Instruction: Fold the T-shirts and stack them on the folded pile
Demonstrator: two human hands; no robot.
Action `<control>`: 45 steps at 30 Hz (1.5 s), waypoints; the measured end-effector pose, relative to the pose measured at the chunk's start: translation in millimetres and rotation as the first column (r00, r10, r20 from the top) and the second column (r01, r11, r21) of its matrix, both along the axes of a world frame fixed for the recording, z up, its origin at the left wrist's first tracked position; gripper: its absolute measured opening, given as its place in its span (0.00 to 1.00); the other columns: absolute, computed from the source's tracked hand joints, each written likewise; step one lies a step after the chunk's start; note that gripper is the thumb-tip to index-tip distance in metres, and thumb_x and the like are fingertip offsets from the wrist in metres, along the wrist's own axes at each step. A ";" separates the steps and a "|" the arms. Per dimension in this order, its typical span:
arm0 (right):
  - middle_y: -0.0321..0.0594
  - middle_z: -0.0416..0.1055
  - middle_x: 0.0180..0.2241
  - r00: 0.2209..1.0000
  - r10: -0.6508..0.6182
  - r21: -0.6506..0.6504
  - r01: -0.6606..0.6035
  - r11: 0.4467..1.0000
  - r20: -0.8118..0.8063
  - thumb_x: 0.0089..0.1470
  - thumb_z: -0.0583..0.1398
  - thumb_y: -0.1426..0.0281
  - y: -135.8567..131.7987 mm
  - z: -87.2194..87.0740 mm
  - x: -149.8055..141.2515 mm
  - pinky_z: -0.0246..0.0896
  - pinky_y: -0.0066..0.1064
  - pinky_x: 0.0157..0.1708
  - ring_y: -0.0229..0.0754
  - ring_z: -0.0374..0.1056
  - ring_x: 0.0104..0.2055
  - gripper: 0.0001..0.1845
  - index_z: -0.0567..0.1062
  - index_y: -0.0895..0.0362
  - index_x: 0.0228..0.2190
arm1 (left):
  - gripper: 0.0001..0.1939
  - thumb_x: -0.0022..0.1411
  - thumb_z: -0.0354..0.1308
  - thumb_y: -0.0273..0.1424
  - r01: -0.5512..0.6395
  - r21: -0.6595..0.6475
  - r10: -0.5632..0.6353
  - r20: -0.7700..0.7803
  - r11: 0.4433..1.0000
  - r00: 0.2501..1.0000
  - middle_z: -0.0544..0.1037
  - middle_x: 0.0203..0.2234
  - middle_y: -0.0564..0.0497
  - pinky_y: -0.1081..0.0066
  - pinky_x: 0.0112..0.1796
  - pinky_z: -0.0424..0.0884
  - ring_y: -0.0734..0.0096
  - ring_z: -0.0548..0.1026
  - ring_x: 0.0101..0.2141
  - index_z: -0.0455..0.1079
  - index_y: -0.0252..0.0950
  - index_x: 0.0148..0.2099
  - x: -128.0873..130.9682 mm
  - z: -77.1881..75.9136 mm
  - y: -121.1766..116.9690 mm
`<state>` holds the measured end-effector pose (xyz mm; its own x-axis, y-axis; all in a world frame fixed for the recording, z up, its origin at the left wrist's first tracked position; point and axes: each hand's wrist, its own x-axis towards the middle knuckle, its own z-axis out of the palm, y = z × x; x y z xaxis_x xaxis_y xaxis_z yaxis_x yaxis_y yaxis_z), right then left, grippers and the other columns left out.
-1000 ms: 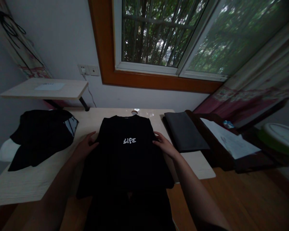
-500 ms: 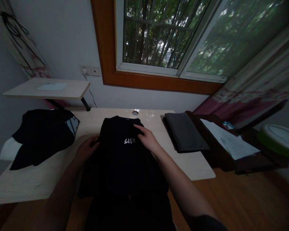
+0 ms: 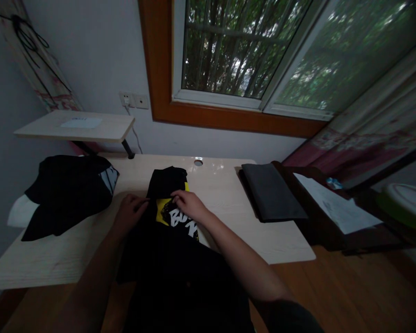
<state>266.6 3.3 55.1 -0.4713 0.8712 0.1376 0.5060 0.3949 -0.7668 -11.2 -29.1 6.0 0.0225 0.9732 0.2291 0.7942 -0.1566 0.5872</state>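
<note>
Folding seems the step: right hand (image 3: 187,204) pinches black shirt (image 3: 163,213), grip of left hand (image 3: 129,216) I cannot tell, next needs careful flattening

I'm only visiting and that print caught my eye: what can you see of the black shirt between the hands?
The black shirt looks like soft cloth and lies partly folded on the pale desk, its far end pointing toward the window wall. A yellow patch and large white lettering show, partly covered by the right hand. The left hand touches its left edge. Its near end blends into dark clothing, so its limit is unclear.
</note>
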 end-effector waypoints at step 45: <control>0.45 0.65 0.61 0.991 0.042 0.181 -0.065 0.981 0.130 0.60 0.58 0.79 126.7 -21.0 -81.2 0.59 0.37 0.63 0.43 0.65 0.61 0.26 0.72 0.54 0.59 | 0.35 0.53 0.62 0.42 0.000 -0.363 0.127 0.326 0.932 0.937 0.79 0.39 0.49 0.65 0.36 0.74 0.66 0.77 0.32 0.65 0.38 0.63 21.1 28.2 -17.7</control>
